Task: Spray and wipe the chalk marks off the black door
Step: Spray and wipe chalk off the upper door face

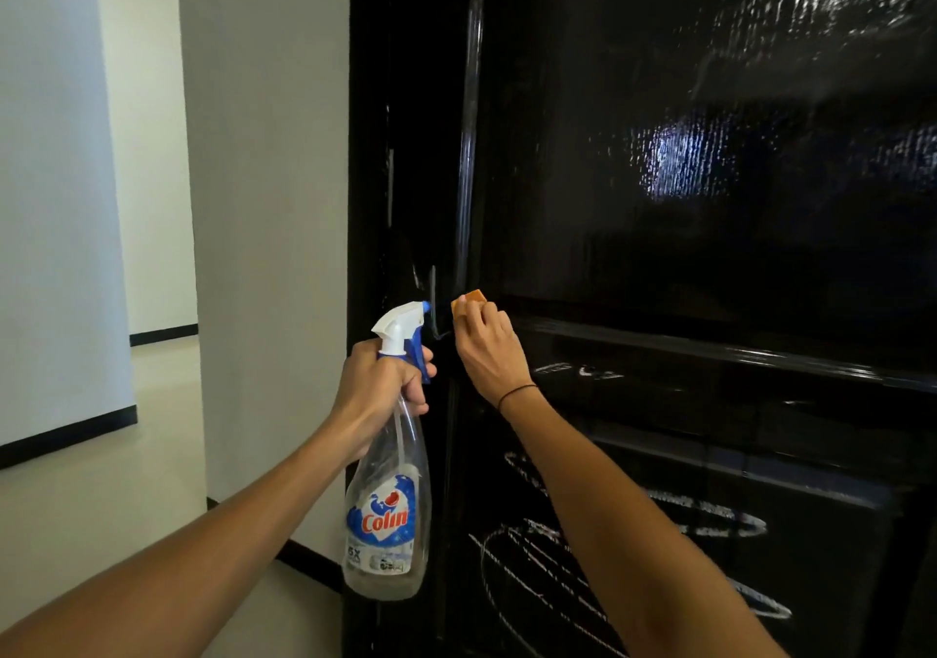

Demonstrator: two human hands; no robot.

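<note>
- The left hand (377,384) grasps the neck of the bottle (388,505), fingers curled round it just under the white-and-blue trigger head, nozzle aimed at the door (710,252).
- The right hand (489,348) pinches an orange sponge (469,301) and presses it to the door's left edge, at the ledge between the upper and lower panels.
- The chalk (537,571) lies low on the door: white ovals and scribbles near the bottom, partly behind the right forearm, plus a faint smear just right of the right wrist.
- The bottle looks clear, thin plastic and nearly empty, so I judge it light and a bit squashy; the neck is the sound place to hold it, with a finger free for the trigger.
- The sponge should be soft and give under pressure; a wet glossy door may let it slide easily.
- The upper panel shines with streaky reflections and shows no chalk.
- To the left stand a pale wall (263,201) and a light floor with black skirting.
- Nothing blocks the chalk but the person's own right arm crossing it.
</note>
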